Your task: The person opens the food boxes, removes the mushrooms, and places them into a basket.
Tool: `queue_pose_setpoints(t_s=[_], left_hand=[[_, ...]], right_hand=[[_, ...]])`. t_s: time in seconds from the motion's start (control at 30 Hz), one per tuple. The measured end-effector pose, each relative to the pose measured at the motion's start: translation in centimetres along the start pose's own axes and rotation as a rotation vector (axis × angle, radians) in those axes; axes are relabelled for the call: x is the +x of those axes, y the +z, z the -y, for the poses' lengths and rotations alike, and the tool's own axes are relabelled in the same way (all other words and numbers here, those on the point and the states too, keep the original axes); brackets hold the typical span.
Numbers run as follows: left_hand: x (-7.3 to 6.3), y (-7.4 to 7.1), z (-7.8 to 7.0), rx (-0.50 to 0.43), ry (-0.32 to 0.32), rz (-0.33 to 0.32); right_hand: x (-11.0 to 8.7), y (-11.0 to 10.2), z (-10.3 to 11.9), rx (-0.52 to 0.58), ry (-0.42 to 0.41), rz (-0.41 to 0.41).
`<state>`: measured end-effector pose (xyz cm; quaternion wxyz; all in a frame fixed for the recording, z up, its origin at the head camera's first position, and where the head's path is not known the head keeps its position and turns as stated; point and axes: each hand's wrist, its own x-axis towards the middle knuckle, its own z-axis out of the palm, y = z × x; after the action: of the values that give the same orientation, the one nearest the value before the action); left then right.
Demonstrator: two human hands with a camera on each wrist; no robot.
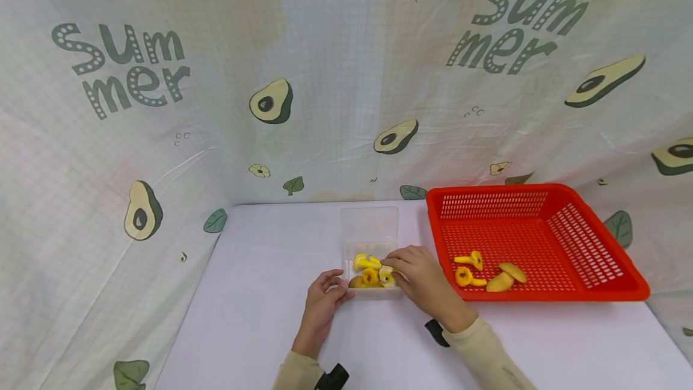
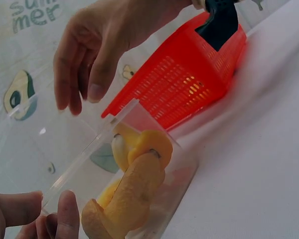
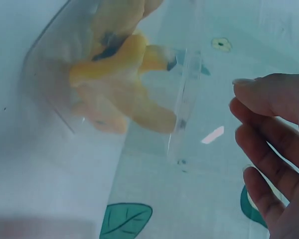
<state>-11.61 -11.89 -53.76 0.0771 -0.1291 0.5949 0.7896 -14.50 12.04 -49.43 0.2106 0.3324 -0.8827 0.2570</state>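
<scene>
A clear plastic box (image 1: 373, 295) stands on the table with its clear lid (image 1: 370, 224) folded back behind it. Inside lie several yellow trumpet-shaped mushrooms (image 1: 361, 262) and a tan mushroom (image 2: 132, 194). My left hand (image 1: 323, 300) pinches the box's left front edge between thumb and fingers. Over the right side of the box hovers my right hand (image 1: 419, 275). Its fingers are loosely bent, and both wrist views show nothing between them and a gap to the rim.
To the right, a red perforated basket (image 1: 541, 295) holds two yellow trumpet-shaped mushrooms (image 1: 464, 276) and a tan mushroom (image 1: 500, 282). A white cloth covers the table (image 1: 260, 269). Behind it hangs a curtain (image 1: 335, 65) printed with avocados.
</scene>
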Motion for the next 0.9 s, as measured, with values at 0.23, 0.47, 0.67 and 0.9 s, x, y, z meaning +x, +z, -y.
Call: queue_pose_setpoints(t_s=[0.23, 0.47, 0.67, 0.9], left_hand=[[-0.1, 0.0, 0.0, 0.007, 0.002, 0.002], [-0.1, 0.0, 0.1, 0.007, 0.01, 0.009], [-0.2, 0.0, 0.1, -0.004, 0.012, 0.007], [-0.2, 0.0, 0.1, -0.003, 0.016, 0.01]], right_hand=[[0.9, 1.2, 0.4, 0.028, -0.02, 0.111], [1.5, 1.9, 0.5, 0.061, -0.019, 0.216], [2.1, 2.5, 0.3, 0.018, -0.014, 0.271], [2.9, 3.0, 0.3, -0.008, -0.029, 0.305]])
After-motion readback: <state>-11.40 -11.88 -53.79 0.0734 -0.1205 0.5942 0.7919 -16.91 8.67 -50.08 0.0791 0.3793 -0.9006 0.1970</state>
